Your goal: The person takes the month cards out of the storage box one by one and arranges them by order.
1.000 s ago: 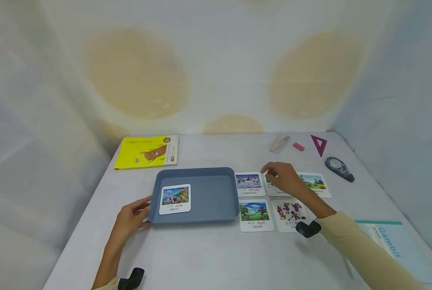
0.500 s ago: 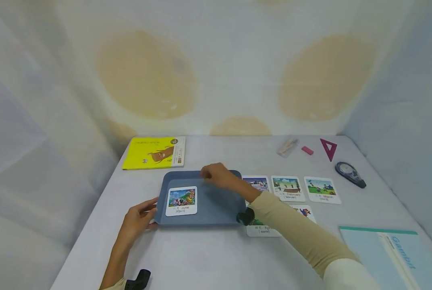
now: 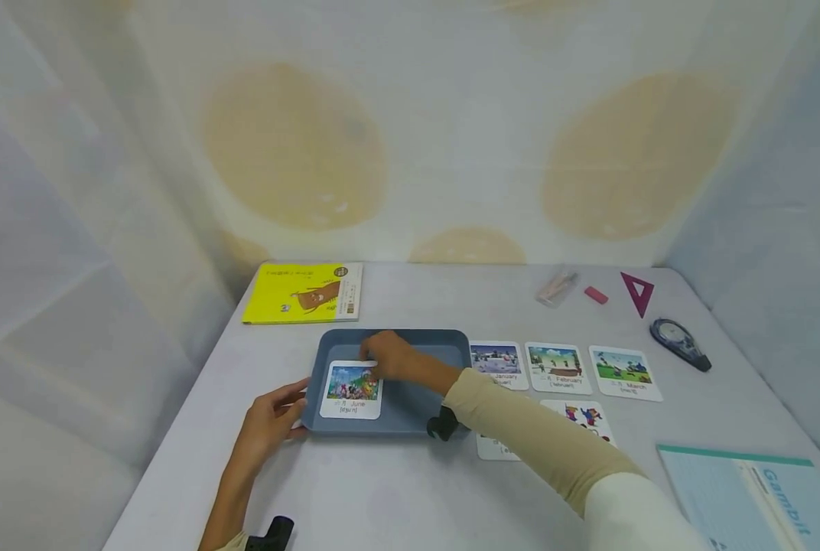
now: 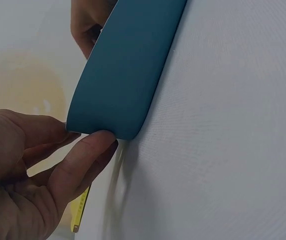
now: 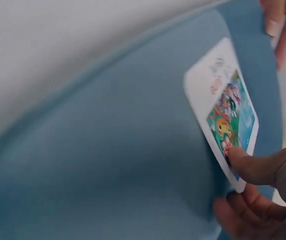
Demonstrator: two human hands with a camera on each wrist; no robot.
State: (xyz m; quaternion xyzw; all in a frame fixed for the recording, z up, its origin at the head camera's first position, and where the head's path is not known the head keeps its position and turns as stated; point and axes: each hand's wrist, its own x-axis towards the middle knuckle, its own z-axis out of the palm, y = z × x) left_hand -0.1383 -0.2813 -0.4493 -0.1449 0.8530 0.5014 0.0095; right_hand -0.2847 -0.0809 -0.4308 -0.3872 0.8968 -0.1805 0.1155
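A blue-grey tray [image 3: 410, 413] lies on the white table, with a "June" picture card [image 3: 350, 390] inside it at the left. My left hand [image 3: 267, 422] grips the tray's left side; in the left wrist view its thumb presses the tray wall [image 4: 123, 65] from one side and its fingers the rim. Reaching across the tray, my right hand [image 3: 391, 356] pinches the card at its upper right. In the right wrist view, the thumb lies on the card's picture [image 5: 232, 112] and the fingers curl at its edge, the card tilted there.
Right of the tray lie picture cards: January [image 3: 498, 366], February [image 3: 558, 369], March [image 3: 626, 373], and two lower ones partly behind my right sleeve. A yellow book [image 3: 300, 295], eraser [image 3: 596, 295], purple set square [image 3: 639, 294], dark oval object [image 3: 678, 344] and light-blue "Gambit" book [image 3: 740, 497] surround them.
My right hand has moved left from the February card, across the tray, to the June card, and now pinches it. The left hand keeps its grip on the tray. The head view has shifted slightly.
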